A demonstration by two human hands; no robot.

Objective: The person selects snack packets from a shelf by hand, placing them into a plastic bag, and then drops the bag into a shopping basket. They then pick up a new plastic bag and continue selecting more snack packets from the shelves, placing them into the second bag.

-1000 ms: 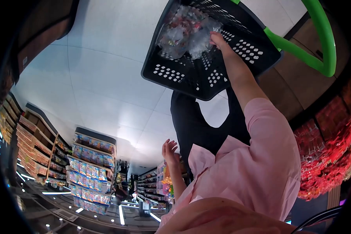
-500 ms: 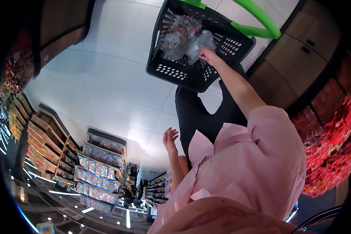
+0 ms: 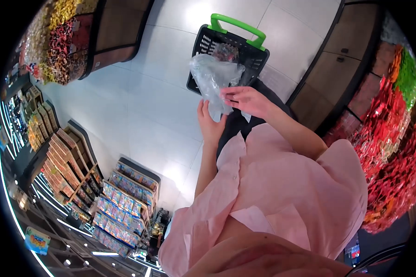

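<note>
A clear plastic bag (image 3: 208, 76), crumpled and see-through, is up in front of me and overlaps the shopping basket (image 3: 259, 59) behind it. My right hand (image 3: 252, 100) grips the bag's near right side between thumb and fingers. Close by, my left hand (image 3: 211, 127) is open, its thumb and fingers spread around the near end of the bag. The dark basket has perforated walls and a green handle (image 3: 238, 25). Inside it lies a clear bag with reddish contents (image 3: 226, 52), partly hidden by the raised bag.
To my right are brown cabinets (image 3: 339, 69) and heaps of red wrapped goods (image 3: 383, 134). Another display (image 3: 69, 41) with yellow and red packets stands at upper left. Shelves of packaged goods (image 3: 122, 198) stand on the pale tiled floor (image 3: 157, 106) to the left.
My right hand has lifted the clear bag out of the basket and toward my body. My left hand has come up beside the bag. The basket now appears farther off.
</note>
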